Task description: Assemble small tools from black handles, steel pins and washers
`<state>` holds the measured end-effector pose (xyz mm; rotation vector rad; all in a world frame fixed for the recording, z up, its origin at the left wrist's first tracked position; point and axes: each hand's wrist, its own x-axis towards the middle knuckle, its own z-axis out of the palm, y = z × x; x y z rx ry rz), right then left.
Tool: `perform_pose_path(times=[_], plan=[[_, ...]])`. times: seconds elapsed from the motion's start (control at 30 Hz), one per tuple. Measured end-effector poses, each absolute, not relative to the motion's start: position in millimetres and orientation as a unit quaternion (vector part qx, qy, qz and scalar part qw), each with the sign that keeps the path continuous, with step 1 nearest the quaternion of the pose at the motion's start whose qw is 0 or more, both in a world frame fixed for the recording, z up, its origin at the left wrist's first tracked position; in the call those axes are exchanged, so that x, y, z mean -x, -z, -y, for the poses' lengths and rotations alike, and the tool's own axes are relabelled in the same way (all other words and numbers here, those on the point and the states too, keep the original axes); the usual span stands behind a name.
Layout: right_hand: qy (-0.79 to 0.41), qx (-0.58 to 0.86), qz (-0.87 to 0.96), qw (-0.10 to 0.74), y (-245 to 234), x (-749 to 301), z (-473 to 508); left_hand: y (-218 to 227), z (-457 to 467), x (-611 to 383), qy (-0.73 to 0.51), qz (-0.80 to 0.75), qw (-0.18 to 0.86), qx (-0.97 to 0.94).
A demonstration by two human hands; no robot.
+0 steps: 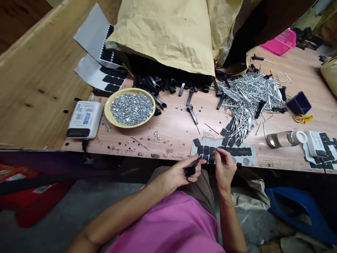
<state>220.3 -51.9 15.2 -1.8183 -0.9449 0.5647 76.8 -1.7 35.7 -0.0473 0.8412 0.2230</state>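
My left hand (pixel 184 171) is closed round a black plastic part (pixel 191 169), with a thin metal tip showing near the thumb. Just to its right, my right hand (pixel 224 166) has thumb and forefinger pinched together; what sits between them is too small to make out. Both hands are over the table's front edge, in front of a pale sheet (pixel 251 143) with rows of rounded black stickers (pixel 240 151). Past the sheet lies a heap of thin metal pins (pixel 252 95). A black part with a pin (pixel 193 114) lies on the tabletop.
A yellow bowl (pixel 107 111) of small metal nuts stands left, beside a white box-shaped device (pixel 85 119). Large paper sacks (pixel 163 35) stand behind, with black parts at the mouth. To the right are a glass bottle (pixel 284 139), a dark blue cup (pixel 299 103) and a pink basket (pixel 280 43).
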Motion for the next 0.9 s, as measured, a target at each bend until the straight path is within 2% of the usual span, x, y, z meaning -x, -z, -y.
perform_pose_path(times=[0.13,0.5,0.73,0.9], plan=[[-0.269,0.735,0.363,0.506,-11.6,-217.4,50.3,-42.8,2.2,-79.3,-0.121,-0.451,0.877,-0.110],[-0.412,0.634,0.268,0.597,-17.5,-212.1,40.1,-60.4,19.4,-70.3,-0.105,-0.370,0.847,-0.366],[-0.438,0.607,0.266,0.608,-18.1,-210.4,43.7,-63.1,16.8,-74.0,-0.094,-0.381,0.828,-0.400],[-0.410,0.608,0.315,0.603,-18.1,-210.1,45.5,-56.4,12.6,-75.8,-0.077,-0.390,0.831,-0.389]])
